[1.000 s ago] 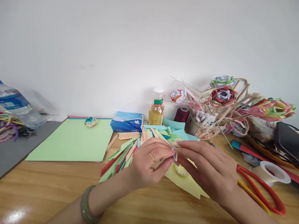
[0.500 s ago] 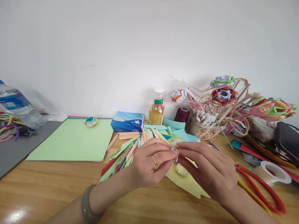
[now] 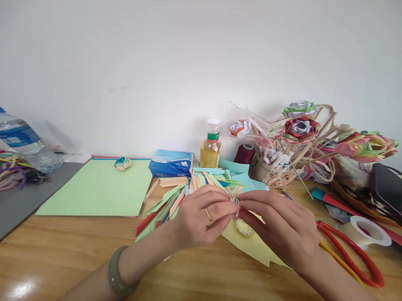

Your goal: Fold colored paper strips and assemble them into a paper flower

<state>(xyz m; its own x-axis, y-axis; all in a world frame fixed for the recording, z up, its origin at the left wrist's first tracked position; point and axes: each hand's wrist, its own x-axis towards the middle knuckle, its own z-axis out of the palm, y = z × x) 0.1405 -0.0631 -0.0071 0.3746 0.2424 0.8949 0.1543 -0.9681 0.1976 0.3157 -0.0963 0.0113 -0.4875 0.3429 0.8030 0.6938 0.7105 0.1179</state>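
Both hands met over the wooden worktop (image 3: 64, 255), just in front of a fan of folded paper strips in green, peach, blue and red (image 3: 181, 199). The left hand (image 3: 200, 220), with a gold ring and a grey-green bangle (image 3: 116, 276) at its wrist, and the right hand (image 3: 281, 226) had their fingers pinched together on a small folded multicoloured paper piece (image 3: 235, 201) held between the fingertips. Below that piece lay a yellow paper sheet (image 3: 253, 247) with a small roll of tape (image 3: 244, 228) on it. Behind the strips stood a blue tissue pack (image 3: 171, 163), its print too small to read, and a small bottle of yellow liquid with a green label (image 3: 210, 150), also unreadable. Right of the bottle sat a woven basket (image 3: 270, 174) with paper flowers (image 3: 301, 128).
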